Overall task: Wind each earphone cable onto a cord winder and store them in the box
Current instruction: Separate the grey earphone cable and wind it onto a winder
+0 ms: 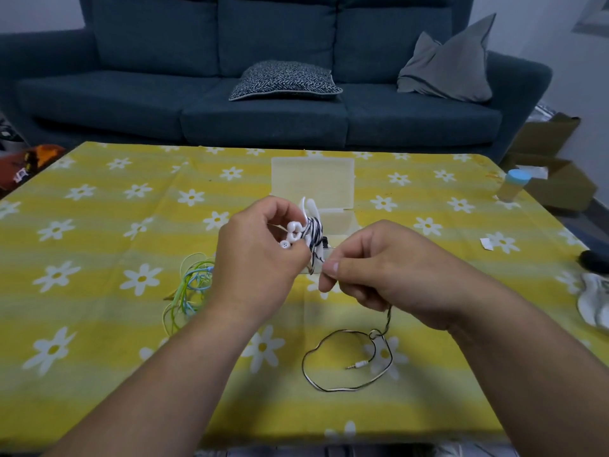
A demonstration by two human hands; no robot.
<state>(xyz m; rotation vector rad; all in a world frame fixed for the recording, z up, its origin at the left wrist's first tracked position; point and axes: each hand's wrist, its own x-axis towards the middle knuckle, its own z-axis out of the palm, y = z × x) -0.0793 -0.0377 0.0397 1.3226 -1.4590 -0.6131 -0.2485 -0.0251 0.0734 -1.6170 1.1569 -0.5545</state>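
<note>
- Winder (309,211), white, stands roughly upright above the middle of the table (99,232), with striped cable (315,232) wrapped across its waist.
- Left hand (260,258) grips it, fingers curled, earbuds (291,234) at the fingertips.
- Right hand (382,268) pinches the cable just right of the winder; the slack drops into a near loop, plug (357,364) pointing left.
- Box (313,179) sits behind, lid up; contents unclear.
- Green cable (189,288) lies left.

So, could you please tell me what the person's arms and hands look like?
The left arm and right arm are bare, no sleeve in view. The left hand and right hand are bare too: no gloves, rings, watch or bracelet show. Visible nails are short and unpainted.
</note>
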